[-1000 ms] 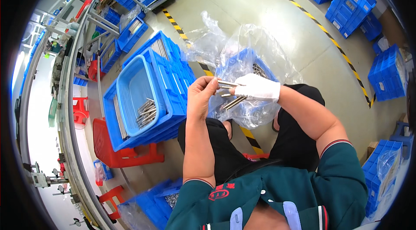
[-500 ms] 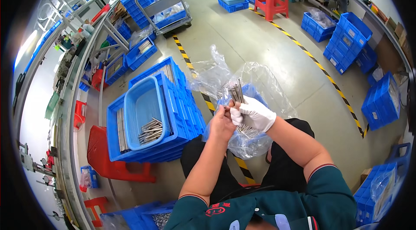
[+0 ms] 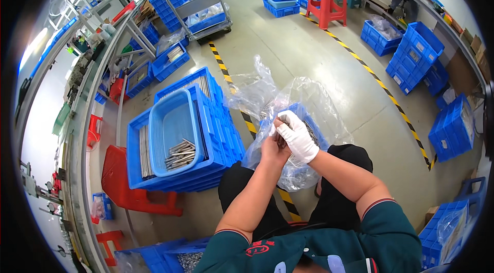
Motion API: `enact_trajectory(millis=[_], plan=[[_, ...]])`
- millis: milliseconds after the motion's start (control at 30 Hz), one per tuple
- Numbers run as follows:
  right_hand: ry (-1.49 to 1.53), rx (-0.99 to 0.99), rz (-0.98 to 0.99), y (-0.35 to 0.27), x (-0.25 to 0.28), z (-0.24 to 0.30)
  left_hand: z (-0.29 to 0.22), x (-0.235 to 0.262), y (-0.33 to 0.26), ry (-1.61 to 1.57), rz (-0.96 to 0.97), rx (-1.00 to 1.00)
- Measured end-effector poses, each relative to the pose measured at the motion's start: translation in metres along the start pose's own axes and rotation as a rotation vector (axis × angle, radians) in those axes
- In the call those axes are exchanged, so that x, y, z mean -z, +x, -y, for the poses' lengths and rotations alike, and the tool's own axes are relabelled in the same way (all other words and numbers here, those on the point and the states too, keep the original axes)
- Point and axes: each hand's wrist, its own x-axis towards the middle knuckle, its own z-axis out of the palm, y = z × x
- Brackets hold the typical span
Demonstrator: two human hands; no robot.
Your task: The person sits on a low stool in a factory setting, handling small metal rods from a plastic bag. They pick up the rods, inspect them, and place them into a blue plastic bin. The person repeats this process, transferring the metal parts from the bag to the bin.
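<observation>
My bare left hand (image 3: 274,151) and my white-gloved right hand (image 3: 299,138) are clasped together in front of my knees. Between them a bunch of thin metal rods (image 3: 280,141) shows in part, gripped by both; most of it is hidden by the fingers. Beneath the hands stands a blue crate (image 3: 311,113) lined with a clear plastic bag (image 3: 321,99), with more rods inside. To the left, a light blue basket (image 3: 165,113) holds a loose pile of metal rods (image 3: 180,155). It rests on a stack of blue crates (image 3: 218,137) with rows of rods in them.
A red stool (image 3: 123,178) stands against the crate stack at left, beside a long workbench (image 3: 98,88). Ahead are a hand trolley (image 3: 208,26) and another red stool (image 3: 326,5). Stacked blue crates (image 3: 416,54) line the right side. Black-yellow tape (image 3: 378,85) marks the floor.
The rods stood upright above my hands and are now lower, mostly covered by them. My right hand has turned and closed over the left, and both have shifted slightly.
</observation>
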Motion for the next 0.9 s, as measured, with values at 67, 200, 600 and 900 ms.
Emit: enact_trajectory(millis=[67,200,600,900], plan=[[-0.19,0.102,0.006,0.0,0.0,-0.007,0.002,0.002,0.001,0.055,-0.067,0.003],[-0.644,0.336,-0.057,0.001,0.001,-0.021,0.004,0.013,0.004,0.164,-0.205,0.007],[-0.161,-0.487,0.384,-0.013,0.026,0.009,-0.057,-0.008,-0.022,1.549,-0.065,-0.748],[0.436,-0.682,0.536,-0.019,0.024,-0.035,-0.054,-0.018,-0.031,1.608,0.068,-0.627]])
